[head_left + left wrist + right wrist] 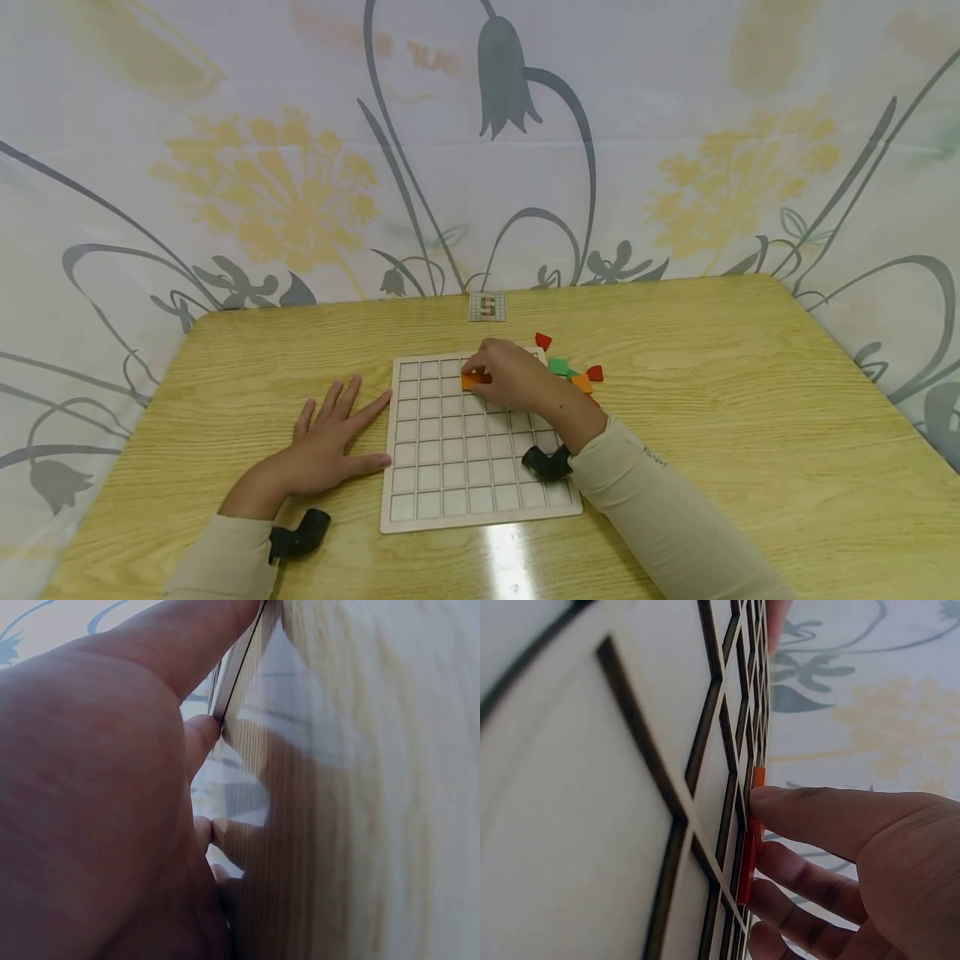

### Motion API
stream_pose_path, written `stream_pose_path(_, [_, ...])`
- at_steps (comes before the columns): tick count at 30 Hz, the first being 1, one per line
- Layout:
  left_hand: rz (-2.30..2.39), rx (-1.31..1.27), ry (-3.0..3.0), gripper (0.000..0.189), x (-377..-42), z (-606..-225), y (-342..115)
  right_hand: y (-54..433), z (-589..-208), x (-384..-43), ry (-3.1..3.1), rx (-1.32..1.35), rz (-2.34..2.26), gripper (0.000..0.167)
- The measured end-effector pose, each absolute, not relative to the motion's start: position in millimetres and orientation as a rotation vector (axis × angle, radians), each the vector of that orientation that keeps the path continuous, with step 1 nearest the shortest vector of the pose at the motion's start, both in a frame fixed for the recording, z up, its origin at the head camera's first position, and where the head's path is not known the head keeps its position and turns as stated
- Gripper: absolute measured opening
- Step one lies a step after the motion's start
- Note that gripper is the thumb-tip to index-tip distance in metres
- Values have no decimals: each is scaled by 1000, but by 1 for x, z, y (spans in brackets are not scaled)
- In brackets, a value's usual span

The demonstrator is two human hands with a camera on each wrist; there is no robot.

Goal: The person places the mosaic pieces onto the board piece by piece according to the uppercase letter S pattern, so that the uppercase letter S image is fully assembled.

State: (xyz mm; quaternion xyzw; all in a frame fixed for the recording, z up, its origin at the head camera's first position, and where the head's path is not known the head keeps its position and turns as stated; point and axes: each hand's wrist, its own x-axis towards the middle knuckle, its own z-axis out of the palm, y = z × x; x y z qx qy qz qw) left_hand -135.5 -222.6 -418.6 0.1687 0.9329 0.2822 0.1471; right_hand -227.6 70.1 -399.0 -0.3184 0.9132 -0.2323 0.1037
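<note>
A pale square grid board [440,454] lies on the wooden table. My right hand [517,379] reaches over its far part, with thumb and curled fingers about a small orange tile [470,382] and pinching it. A red piece [746,866] sits right beside the orange tile, partly covered by my fingers in the head view. My left hand [330,446] rests spread on the table at the board's left side. Its thumb and index fingertip touch the board's edge, which also shows in the left wrist view.
Loose pieces lie at the board's far right: a red one [543,341], a green square [558,366], an orange one [581,383] and another red one [595,372]. A small card [487,306] with a gridded pattern lies at the table's back edge, before a flowered cloth [450,167].
</note>
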Motion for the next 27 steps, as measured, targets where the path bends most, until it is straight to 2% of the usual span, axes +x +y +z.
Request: stream_pose_path(27, [816,479,2684,86,-134,-415,-221,71,-399,-226,2687,-934,-696,29])
